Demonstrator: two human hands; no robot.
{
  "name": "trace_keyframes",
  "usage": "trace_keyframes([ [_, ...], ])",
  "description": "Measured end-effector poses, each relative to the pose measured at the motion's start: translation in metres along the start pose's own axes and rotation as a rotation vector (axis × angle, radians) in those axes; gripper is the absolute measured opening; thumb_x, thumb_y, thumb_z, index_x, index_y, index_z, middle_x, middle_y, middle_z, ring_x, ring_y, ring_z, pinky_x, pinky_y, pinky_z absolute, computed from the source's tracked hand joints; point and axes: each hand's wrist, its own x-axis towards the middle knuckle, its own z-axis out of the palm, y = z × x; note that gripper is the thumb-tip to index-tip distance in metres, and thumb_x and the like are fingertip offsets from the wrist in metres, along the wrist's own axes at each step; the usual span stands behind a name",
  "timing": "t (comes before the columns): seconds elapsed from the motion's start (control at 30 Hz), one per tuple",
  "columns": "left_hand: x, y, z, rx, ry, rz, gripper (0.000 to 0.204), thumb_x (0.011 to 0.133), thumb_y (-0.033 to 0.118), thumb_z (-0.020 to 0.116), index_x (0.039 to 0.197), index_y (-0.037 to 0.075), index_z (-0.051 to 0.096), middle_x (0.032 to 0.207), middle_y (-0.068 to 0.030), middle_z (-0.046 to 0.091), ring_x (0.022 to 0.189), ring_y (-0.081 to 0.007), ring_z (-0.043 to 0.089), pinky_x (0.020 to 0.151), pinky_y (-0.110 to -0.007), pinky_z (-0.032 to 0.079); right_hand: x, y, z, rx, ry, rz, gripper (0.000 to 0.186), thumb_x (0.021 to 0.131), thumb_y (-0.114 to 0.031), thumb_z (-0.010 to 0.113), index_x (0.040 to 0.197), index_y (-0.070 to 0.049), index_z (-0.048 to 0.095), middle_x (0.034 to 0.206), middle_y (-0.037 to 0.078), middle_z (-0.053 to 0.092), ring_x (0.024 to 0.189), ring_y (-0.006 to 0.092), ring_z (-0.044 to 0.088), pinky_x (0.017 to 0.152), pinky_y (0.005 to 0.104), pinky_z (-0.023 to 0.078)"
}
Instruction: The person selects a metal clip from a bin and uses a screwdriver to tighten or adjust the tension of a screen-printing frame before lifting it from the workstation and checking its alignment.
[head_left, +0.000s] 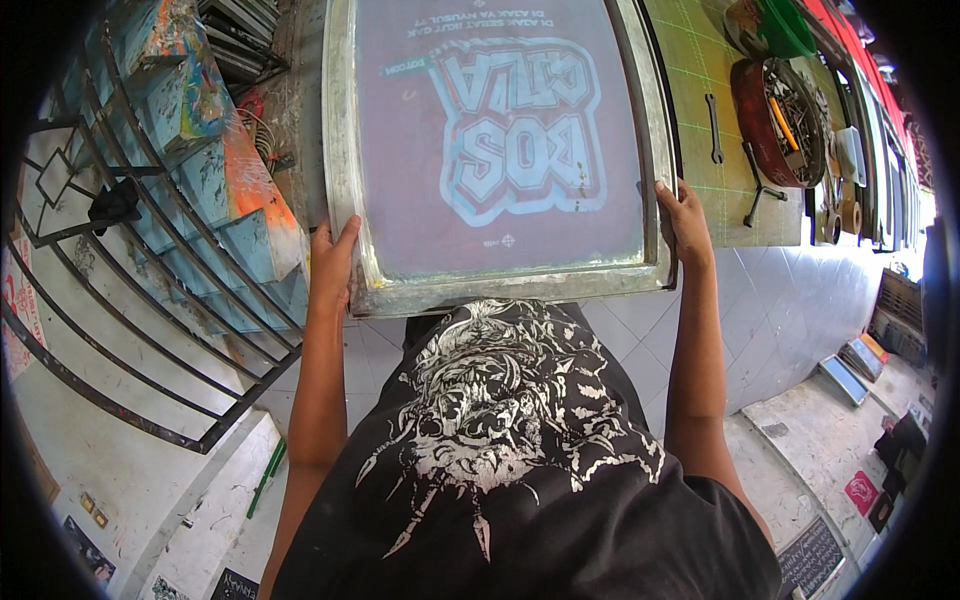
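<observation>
While our left hand (333, 264) and right hand (688, 222) grasp the framed screen (510, 150) by opposite sides, its near end reaches past the near edge of the bench (725, 200) — if either grip slackened, that end could drop, we think, or a sideways slip could knock the slim wrench (713, 128)

Spans the gap between left hand (333, 266) and right hand (687, 224) as a rectangular screen with a worn, pale-grey frame (515, 284), gripped at both sides. Carries a violet-grey mesh (400, 225) ahead of the hands, marked with blocky, thickly outlined pale-blue lettering (522, 155) turned upside down.
</observation>
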Motion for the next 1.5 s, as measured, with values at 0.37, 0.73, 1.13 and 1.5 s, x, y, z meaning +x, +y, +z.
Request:
trace_keyframes([
  [0.37, 0.003, -0.006, -0.003, 0.056, 0.05, 0.017, 0.039, 0.09, 0.018, 0.064, 0.12, -0.006, 0.055, 0.111, -0.0134, 0.063, 0.099, -0.0192, 0.059, 0.088, -0.031, 0.045, 0.002, 0.005, -0.004, -0.011, 0.007, 0.016, 0.034, 0.091, -0.021, 0.065, 0.114, 0.003, 0.058, 0.094, 0.007, 0.065, 0.079, 0.0109, 0.06, 0.07, 0.026, 0.049],
  [0.73, -0.003, 0.002, 0.002, 0.075, 0.086, -0.007, 0.034, 0.09, 0.015, 0.062, 0.117, -0.005, 0.055, 0.106, -0.011, 0.061, 0.095, -0.0177, 0.058, 0.086, -0.031, 0.045, 0.001, 0.007, -0.003, 0.047, 0.024, 0.045, 0.029, 0.09, -0.015, 0.064, 0.112, 0.002, 0.056, 0.092, 0.005, 0.063, 0.078, 0.0102, 0.058, 0.07, 0.0251, 0.047],
  [1.13, -0.006, 0.004, 0.003, 0.047, 0.117, -0.05, 0.035, 0.089, 0.008, 0.061, 0.121, -0.005, 0.052, 0.11, -0.0115, 0.06, 0.099, -0.0188, 0.056, 0.091, -0.033, 0.043, -0.002, 0.002, 0.002, 0.08, 0.07, 0.054, 0.035, 0.088, -0.012, 0.064, 0.118, 0.003, 0.054, 0.096, 0.004, 0.063, 0.083, 0.0111, 0.059, 0.075, 0.0264, 0.048],
  [1.5, -0.006, 0.002, 0.001, 0.025, 0.099, -0.055, 0.04, 0.088, 0.011, 0.063, 0.122, -0.006, 0.051, 0.109, -0.0107, 0.06, 0.098, -0.0173, 0.056, 0.09, -0.032, 0.044, -0.003, -0.022, 0.013, 0.105, 0.078, 0.108, 0.035, 0.085, -0.013, 0.065, 0.116, 0.003, 0.056, 0.097, 0.005, 0.065, 0.084, 0.0108, 0.058, 0.079, 0.0257, 0.047],
])
